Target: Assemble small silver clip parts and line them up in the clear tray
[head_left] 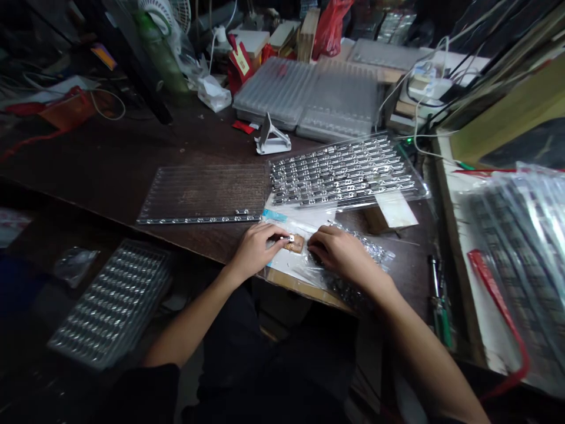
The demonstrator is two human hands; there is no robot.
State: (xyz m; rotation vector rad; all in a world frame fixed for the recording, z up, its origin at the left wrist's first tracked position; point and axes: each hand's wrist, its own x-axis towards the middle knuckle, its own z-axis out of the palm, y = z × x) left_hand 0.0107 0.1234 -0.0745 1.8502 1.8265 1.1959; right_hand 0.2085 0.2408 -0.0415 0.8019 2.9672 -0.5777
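Between the thumb and fingertips of my left hand [257, 246] is a small shiny metal part [289, 238]. It is held over a small brown wooden block [295, 244] on the white work surface [282, 262]. Just to the right, the fingers of my right hand [336, 248] are bent together above clear plastic and loose small metal pieces [375, 250]; whatever its fingertips pinch is hidden. Behind my hands, a clear ribbed tray [203, 185] has a row of metal parts along its near edge. Another clear tray [344, 168], tilted at the right, carries many metal parts in rows.
Stacked clear trays [304, 94] and a white stand [272, 138] are at the back. A green-handled screwdriver [441, 318] lies right, near a red-handled tool [498, 306]. More filled trays [110, 306] sit low at the left, below the table edge.
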